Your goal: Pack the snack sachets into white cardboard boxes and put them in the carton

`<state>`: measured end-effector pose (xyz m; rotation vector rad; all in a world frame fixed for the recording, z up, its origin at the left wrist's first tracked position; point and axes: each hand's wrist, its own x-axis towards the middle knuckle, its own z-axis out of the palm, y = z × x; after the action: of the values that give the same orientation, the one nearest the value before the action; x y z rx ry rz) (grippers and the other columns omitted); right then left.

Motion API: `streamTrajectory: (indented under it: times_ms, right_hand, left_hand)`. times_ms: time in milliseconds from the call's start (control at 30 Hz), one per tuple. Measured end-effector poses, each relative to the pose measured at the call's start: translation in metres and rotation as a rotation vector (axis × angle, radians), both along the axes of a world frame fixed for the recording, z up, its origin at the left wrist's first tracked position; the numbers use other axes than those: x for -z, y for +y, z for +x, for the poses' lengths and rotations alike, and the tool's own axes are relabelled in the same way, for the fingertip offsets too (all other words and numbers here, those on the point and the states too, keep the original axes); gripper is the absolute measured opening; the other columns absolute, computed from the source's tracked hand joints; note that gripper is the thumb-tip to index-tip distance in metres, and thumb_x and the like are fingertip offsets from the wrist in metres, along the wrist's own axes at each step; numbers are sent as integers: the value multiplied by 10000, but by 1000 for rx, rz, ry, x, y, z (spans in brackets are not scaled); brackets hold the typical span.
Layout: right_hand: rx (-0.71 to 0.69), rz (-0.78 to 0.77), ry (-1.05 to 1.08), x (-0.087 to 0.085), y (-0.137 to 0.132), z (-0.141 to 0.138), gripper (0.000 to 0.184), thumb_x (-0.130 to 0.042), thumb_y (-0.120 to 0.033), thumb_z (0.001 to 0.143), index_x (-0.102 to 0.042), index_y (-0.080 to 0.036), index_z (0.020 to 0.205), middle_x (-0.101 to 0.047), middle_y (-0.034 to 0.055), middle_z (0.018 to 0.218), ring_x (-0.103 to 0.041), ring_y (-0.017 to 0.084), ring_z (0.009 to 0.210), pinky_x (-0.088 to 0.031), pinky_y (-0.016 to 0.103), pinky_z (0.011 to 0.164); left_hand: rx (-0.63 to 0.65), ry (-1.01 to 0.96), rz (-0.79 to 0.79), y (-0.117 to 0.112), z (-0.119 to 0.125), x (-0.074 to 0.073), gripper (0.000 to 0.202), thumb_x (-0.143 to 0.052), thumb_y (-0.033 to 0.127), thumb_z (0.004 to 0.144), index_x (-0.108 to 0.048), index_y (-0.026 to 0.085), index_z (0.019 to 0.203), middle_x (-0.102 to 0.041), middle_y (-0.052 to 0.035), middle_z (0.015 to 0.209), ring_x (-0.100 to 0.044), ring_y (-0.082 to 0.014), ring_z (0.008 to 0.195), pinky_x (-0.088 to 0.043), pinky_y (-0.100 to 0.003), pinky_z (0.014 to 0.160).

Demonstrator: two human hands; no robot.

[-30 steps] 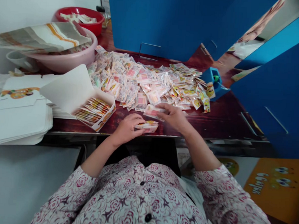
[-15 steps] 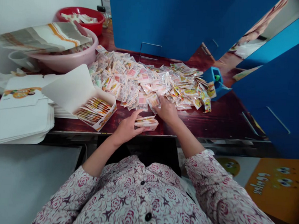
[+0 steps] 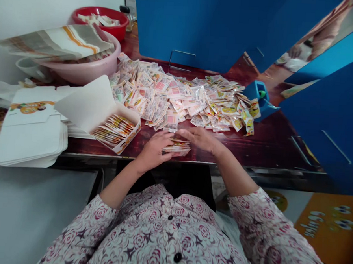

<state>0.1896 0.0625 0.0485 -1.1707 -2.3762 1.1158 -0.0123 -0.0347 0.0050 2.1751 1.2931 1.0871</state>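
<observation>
My left hand [image 3: 154, 148] rests against the left end of a small stack of printed sachets [image 3: 177, 148], fingers curled onto it. My right hand [image 3: 201, 139] lies just above that stack, fingers pointing left, and I cannot tell whether it holds anything. Both hands are at the front of a dark red wooden table [image 3: 270, 141]. Behind them spreads a large loose pile of sachets [image 3: 178, 96]. To the left stands an open white carton [image 3: 117, 131], with sachets packed in rows inside.
Flat white carton blanks [image 3: 31, 134] are stacked at the table's left end. Behind them, a pink basin [image 3: 85, 70] under a striped cloth and a red basin [image 3: 99, 21] hold papers. Blue partition panels [image 3: 205, 27] rise along the back and right, with a small blue holder [image 3: 259, 99] against them.
My right hand has come back from the edge of the pile to just above the stack. My left hand stays at the stack, and the view has shifted slightly.
</observation>
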Motion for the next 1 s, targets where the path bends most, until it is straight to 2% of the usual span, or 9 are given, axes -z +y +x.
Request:
streamTrajectory:
  times_ms: [133, 200, 300, 433, 567, 633, 767, 933, 1000]
  right_hand:
    - [320, 269, -187, 9, 21, -26, 494, -446, -536, 990, -752, -182, 830, -744, 90, 795, -687, 219, 775, -483, 316, 723]
    - [366, 379, -357, 13, 28, -42, 429, -543, -547, 942, -759, -179, 898, -754, 121, 855, -693, 253, 846, -473, 330, 749]
    - [392, 326, -455, 16, 37, -59, 388, -638, -544, 879, -743, -173, 928, -754, 133, 893, -684, 259, 854, -459, 330, 734]
    - [373, 205, -333, 21, 44, -53, 310, -660, -468, 864, -702, -174, 779, -713, 60, 767, -630, 190, 729, -426, 289, 667]
    - [429, 272, -80, 20, 32, -25, 247, -644, -395, 852, -714, -159, 873, -708, 36, 774, -605, 163, 697, -441, 281, 672]
    - [329, 234, 40, 16, 20, -14, 240, -626, -365, 856, -735, -180, 962, -741, 32, 856, -640, 171, 757, -477, 291, 728]
    - [-10, 51, 130, 6, -2, -6, 283, -572, -441, 916, -769, -250, 987, -769, 12, 959, -680, 178, 866, -521, 305, 804]
    - [-59, -18, 87, 0, -4, -4, 342, -522, -433, 939, -772, -199, 922, -750, 37, 874, -655, 167, 795, -524, 300, 735]
    - [-105, -52, 34, -2, 2, -4, 360, -537, -450, 932, -774, -183, 881, -735, 34, 811, -645, 174, 751, -514, 298, 679]
  left_hand:
    - [-18, -64, -91, -1, 1, 2, 227, -720, 280, 868, -681, 226, 1085, -651, -83, 1182, -662, -205, 1098, -552, -409, 992]
    - [-30, -81, -99, -1, 1, 3, 223, -734, 271, 850, -691, 227, 1065, -609, -95, 1271, -637, -216, 1167, -534, -408, 1022]
    - [-31, -93, -132, 1, 1, 0, 219, -730, 257, 843, -690, 222, 1056, -608, -105, 1342, -612, -240, 1238, -505, -435, 1063]
    - [-17, -85, -220, 1, 1, -8, 262, -704, 270, 857, -659, 220, 1110, -735, -63, 1119, -700, -216, 1035, -558, -391, 951]
    - [-90, -57, -292, -1, 1, -12, 507, -717, 279, 836, -541, 223, 1307, -706, -89, 1241, -697, -250, 1099, -551, -392, 959]
    - [-100, -42, -305, -1, 1, -10, 576, -725, 278, 824, -498, 221, 1350, -690, -107, 1269, -692, -266, 1119, -549, -405, 965]
    - [-27, -59, -179, -1, 1, -3, 335, -694, 208, 831, -596, 232, 1151, -677, -86, 1202, -658, -244, 1159, -520, -421, 1027]
    - [-171, -97, -62, 0, 1, -1, 641, -767, 186, 756, -488, 199, 1333, -447, -177, 1510, -427, -310, 1439, -378, -512, 1183]
    - [-116, -98, -134, 0, 1, -3, 630, -757, 195, 774, -492, 201, 1345, -537, -157, 1447, -499, -299, 1383, -413, -495, 1160]
